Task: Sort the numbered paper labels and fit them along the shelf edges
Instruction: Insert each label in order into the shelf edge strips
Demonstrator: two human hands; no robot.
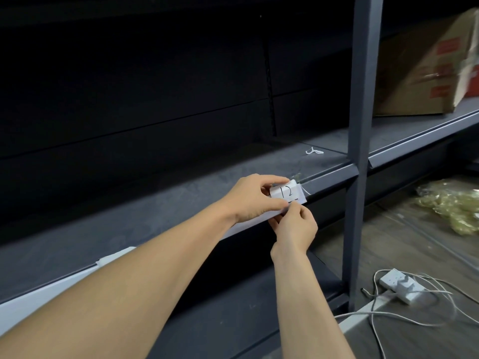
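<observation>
Both hands meet at the front edge (334,178) of a dark grey shelf (155,218). The left hand (255,196) pinches a white paper label (287,193) marked "12": its forefinger lies along the top of the label and its thumb along the bottom. The label stands against the shelf edge, face to the camera, just left of a clear plastic holder strip (298,177) on that edge. The right hand (295,224) comes up from below with its fingers curled, and its fingertips (293,206) pinch the lower edge of the same label; there may be more than one slip in the grip, but the view is too poor to tell.

More white paper (39,299) lines the shelf edge to the left, partly behind the left forearm. A small white loop of cord (315,151) lies further back on the shelf.

A grey upright post (360,125) stands to the right of the hands. Beyond it, a cardboard box (425,68) with red patches sits on the next shelf. Lower right, crumpled yellowish plastic wrap (456,206) lies on the floor, and near it a white power strip (399,285) with loose white cables (375,332).
</observation>
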